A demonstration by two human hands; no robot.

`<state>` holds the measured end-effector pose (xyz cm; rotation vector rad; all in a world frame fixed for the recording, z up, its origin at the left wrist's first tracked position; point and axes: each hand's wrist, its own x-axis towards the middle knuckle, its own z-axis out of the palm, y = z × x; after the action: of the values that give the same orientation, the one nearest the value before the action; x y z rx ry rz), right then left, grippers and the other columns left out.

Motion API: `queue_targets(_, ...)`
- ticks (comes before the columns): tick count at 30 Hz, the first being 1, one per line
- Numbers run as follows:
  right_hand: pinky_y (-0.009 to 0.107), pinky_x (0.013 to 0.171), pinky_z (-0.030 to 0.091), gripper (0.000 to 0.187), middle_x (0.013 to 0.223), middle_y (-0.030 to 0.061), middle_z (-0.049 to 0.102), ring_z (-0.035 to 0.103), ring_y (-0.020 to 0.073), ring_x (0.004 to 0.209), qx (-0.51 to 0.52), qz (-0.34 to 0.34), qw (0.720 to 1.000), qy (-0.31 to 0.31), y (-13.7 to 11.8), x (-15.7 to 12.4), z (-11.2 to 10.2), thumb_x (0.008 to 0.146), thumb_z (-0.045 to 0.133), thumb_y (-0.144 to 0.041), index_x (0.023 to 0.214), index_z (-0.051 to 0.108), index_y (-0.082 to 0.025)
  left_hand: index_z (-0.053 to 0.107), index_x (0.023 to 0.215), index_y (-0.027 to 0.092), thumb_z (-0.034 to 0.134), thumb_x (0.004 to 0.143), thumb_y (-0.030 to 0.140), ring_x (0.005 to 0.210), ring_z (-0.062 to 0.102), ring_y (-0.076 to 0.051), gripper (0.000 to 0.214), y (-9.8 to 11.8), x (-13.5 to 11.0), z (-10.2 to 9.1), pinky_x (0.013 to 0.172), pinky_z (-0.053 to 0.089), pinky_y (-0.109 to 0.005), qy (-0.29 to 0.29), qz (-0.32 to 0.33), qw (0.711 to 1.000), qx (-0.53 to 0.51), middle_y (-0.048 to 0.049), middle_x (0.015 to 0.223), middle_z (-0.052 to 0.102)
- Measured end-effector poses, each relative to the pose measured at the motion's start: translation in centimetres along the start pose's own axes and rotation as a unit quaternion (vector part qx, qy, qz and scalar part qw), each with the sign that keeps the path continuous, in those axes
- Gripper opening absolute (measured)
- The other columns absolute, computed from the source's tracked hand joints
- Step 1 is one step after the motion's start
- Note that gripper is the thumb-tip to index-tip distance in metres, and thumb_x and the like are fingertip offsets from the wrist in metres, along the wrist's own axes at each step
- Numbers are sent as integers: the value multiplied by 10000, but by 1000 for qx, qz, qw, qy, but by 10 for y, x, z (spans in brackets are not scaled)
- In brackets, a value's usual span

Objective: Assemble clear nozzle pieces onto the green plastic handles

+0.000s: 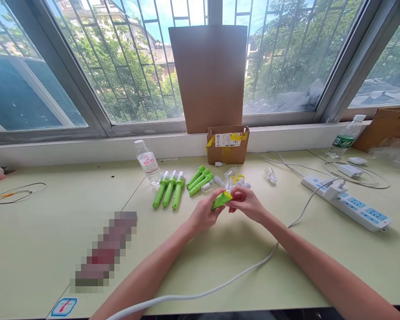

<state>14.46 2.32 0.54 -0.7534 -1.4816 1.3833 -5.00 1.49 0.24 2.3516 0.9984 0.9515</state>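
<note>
My left hand [205, 210] is closed around a green plastic tube [220, 201], which lies tilted with its wider end toward my right hand. A yellow ring [227, 194] sits at that end, and my right hand [248, 203] pinches its edge; the fingertips partly hide the grip. Just beyond the ring a clear plastic piece [228, 184] shows, but I cannot tell if it is joined to the tube. Past my hands lie loose yellow rings [239, 178], clear caps [207, 186] and several bare green tubes [200, 181]. Three green tubes with clear caps [168, 191] lie side by side to the left.
A water bottle [148, 163] and a small cardboard box [228, 149] stand at the back. On the right are a power strip [348, 202], another bottle [346, 138] and a lone clear cap [270, 175]. A white cable [200, 293] crosses the near table, passing by my right forearm.
</note>
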Motion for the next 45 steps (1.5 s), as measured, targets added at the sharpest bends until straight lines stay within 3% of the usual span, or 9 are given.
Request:
queue_targets(5, 300, 526, 549, 367, 627, -21, 641, 621, 140, 508, -16, -16, 999, 48, 7, 0, 4, 624, 799, -439, 735, 548, -196, 354, 1347, 231, 493, 875, 226, 608, 548, -133, 492, -4, -1, 2, 585, 436, -233, 18, -3, 999, 46, -20, 832, 649)
queue_targets(15, 314, 505, 567, 377, 645, -14, 596, 612, 145, 512, -33, -39, 994, 99, 4, -3, 15, 599, 799, -493, 710, 603, -192, 357, 1368, 247, 466, 905, 251, 831, 667, -191, 476, -4, -3, 5, 688, 513, -284, 47, 18, 989, 136, -67, 1092, 673)
queue_targets(23, 319, 498, 553, 391, 660, 12, 602, 603, 153, 516, -111, -70, 983, 130, 12, -5, 20, 706, 686, -579, 747, 608, -198, 352, 1401, 230, 416, 926, 228, 885, 681, -195, 480, -11, -4, 9, 667, 534, -266, 68, 36, 973, 219, -89, 1186, 643)
queue_targets(30, 329, 493, 544, 372, 654, 20, 610, 612, 169, 505, -150, -86, 976, 133, 18, -5, 22, 755, 638, -578, 788, 604, -210, 334, 1417, 225, 385, 946, 252, 807, 677, -182, 475, -14, -5, 10, 593, 507, -235, 68, 42, 961, 265, -92, 1091, 670)
queue_targets(38, 305, 475, 529, 354, 674, 2, 619, 619, 160, 489, -111, -52, 985, 121, 13, -7, 28, 748, 672, -505, 914, 597, -201, 367, 1391, 214, 358, 948, 229, 681, 640, -154, 444, -12, -4, 9, 506, 429, -205, 66, 37, 945, 317, -59, 894, 673)
queue_targets(45, 288, 476, 518, 297, 676, -20, 601, 615, 147, 480, -162, -54, 980, 98, 14, -6, 27, 812, 602, -448, 999, 549, -223, 370, 1369, 233, 369, 933, 221, 725, 650, -161, 437, -13, -4, 6, 522, 441, -211, 60, 25, 950, 306, -62, 1000, 677)
